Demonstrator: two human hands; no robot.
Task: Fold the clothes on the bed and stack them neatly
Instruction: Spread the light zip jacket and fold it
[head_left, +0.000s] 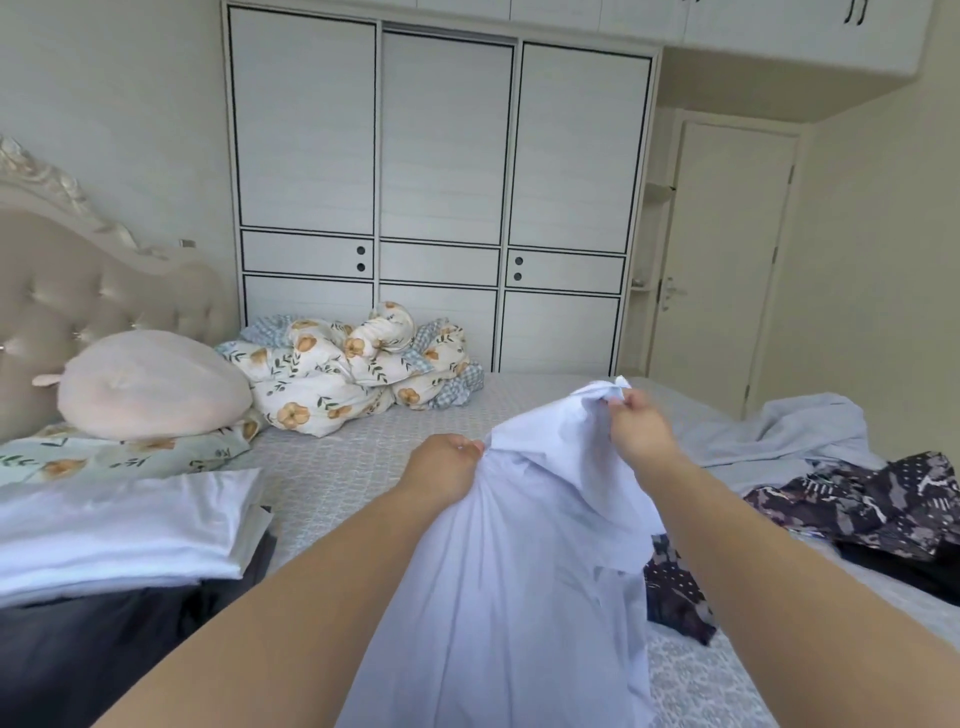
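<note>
**White garment held up between two hands over the bed**

Pale white cloth, with a light blue tone, fills the middle of the view: it is a garment (524, 545) that hangs down from both hands above the bed (343, 457). The left hand (441, 467) grips a gathered bunch of the cloth, with the fingers curled tight around it. The right hand (641, 428) is higher and further from the camera; its fingers and thumb pinch a crumpled edge of the same garment. Both forearms reach forward from the bottom of the picture, and the cloth falls between them.

At the left, near the person, a folded white piece (124, 525) lies on top of a dark grey piece (104, 649); the two form a low stack. At the right, a dark patterned garment (872, 504) lies loose on the bed, and behind it there is another pale blue piece (795, 431), not folded.

Further away, a floral duvet (358, 369) is bunched beside a pink pillow (150, 384), which rests against the padded headboard (78, 291). Behind the bed stands a white wardrobe (441, 182) with black lines, and a closed door (722, 249) is to the right of it.
</note>
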